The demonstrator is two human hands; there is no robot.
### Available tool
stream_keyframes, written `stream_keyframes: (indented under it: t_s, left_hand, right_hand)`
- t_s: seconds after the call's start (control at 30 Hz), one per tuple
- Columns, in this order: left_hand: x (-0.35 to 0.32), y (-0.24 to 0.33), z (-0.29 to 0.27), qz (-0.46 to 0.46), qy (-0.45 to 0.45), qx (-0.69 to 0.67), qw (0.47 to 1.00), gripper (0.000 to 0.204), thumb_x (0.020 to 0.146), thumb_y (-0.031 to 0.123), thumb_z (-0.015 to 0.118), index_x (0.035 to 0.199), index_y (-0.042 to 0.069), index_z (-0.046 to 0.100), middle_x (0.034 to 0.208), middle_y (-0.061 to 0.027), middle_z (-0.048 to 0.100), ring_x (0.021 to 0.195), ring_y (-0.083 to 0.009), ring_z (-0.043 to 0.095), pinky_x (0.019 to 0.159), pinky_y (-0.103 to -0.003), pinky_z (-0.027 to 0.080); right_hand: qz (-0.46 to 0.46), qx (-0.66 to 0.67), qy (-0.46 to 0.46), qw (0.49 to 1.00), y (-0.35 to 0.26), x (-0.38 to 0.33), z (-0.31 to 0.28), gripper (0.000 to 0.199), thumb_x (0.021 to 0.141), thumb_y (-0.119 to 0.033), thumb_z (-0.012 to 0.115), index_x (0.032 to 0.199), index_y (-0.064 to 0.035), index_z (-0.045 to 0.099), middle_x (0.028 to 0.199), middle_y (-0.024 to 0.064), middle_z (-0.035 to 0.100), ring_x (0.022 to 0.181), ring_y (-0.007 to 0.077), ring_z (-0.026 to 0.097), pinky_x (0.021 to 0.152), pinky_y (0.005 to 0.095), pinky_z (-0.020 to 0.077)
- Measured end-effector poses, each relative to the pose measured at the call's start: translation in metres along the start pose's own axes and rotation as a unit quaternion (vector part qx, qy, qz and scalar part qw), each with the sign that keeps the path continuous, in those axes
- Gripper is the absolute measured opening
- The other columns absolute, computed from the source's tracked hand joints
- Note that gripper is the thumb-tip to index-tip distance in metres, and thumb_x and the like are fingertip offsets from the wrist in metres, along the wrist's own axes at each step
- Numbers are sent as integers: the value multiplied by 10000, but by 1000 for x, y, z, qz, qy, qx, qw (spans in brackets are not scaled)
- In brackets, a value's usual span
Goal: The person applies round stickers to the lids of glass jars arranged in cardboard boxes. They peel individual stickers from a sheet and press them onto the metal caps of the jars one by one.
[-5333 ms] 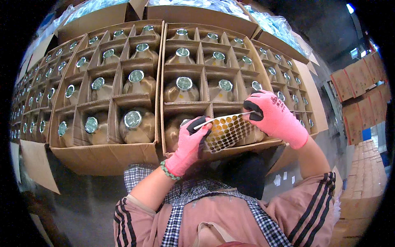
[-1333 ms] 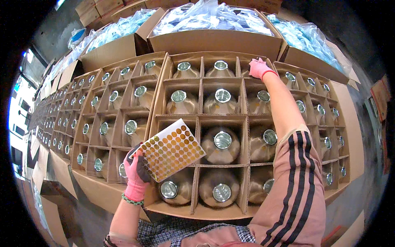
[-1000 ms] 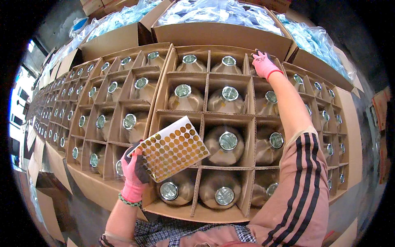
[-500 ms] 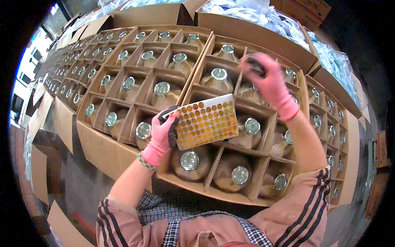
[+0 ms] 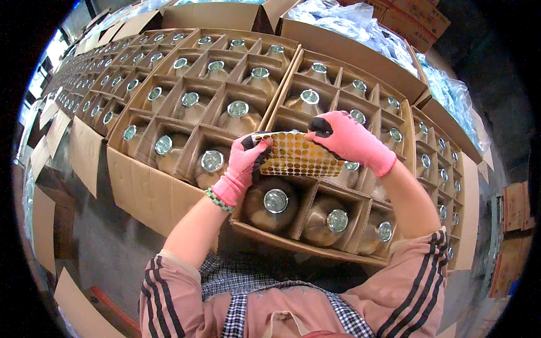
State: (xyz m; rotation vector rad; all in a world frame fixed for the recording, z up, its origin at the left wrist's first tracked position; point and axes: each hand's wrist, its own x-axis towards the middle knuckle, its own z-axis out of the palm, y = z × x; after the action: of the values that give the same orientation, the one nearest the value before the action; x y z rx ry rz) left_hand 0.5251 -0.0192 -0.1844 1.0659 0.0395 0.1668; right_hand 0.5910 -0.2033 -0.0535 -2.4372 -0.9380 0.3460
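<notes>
My left hand, in a pink glove with dark fingertips, is closed on the left end of a sheet of round gold stickers. The sheet tilts over the middle carton, its stickers facing me. My right hand, gloved the same way, is pinched at the sheet's upper edge; whether a single sticker is between its fingertips cannot be made out. Beneath the sheet, the divided cardboard carton holds large round glass bottles with pale green, silvery-rimmed tops, one per compartment. The sheet hides some of them.
More divided cartons of bottles stand to the left and right. Behind are open boxes full of clear and bluish plastic bags. Carton flaps stick out at the left. Stacked brown boxes stand far right.
My right hand has come down and left from over the bottles to the sheet's upper edge, its fingers now closing there. The sheet has shifted slightly right and up, and the view has moved a little.
</notes>
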Motion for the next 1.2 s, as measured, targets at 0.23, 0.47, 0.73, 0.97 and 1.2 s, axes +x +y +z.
stream_keyframes:
  t_s: [0.23,0.47,0.73,0.97,1.2]
  left_hand:
    - [-1,7,11,-13,-3,-21,1000,158,748,156,625,832,25,595,729,8,574,622,-61,511,560,-204,427]
    - [2,1,5,-16,13,-10,1000,171,755,166,620,843,22,593,730,14,572,625,-54,502,568,-196,413]
    - [2,1,5,-14,31,-25,999,164,746,158,631,839,28,596,729,16,577,624,-57,507,570,-195,415]
    - [3,0,3,-23,38,-29,999,166,732,148,643,840,30,598,734,11,582,629,-61,514,571,-198,418]
    - [-1,3,5,-26,35,-29,999,153,743,138,626,835,19,597,731,7,582,624,-63,514,571,-198,417]
  right_hand:
    - [-29,-24,28,999,-2,-5,2,253,677,-235,641,725,3,568,666,173,558,648,318,540,574,356,421]
    - [-90,-40,90,991,-6,-5,7,204,666,-205,637,697,-15,569,667,146,560,666,308,537,604,355,430]
    - [-235,-103,172,951,5,1,14,115,667,-163,611,690,-65,555,666,101,546,711,267,529,695,360,407]
    - [-262,-176,226,922,9,-2,22,133,655,-167,604,715,-74,531,712,77,537,775,268,516,746,390,385]
    - [-260,-138,220,930,11,-4,24,122,643,-143,599,728,-72,549,735,74,553,803,264,523,780,386,381]
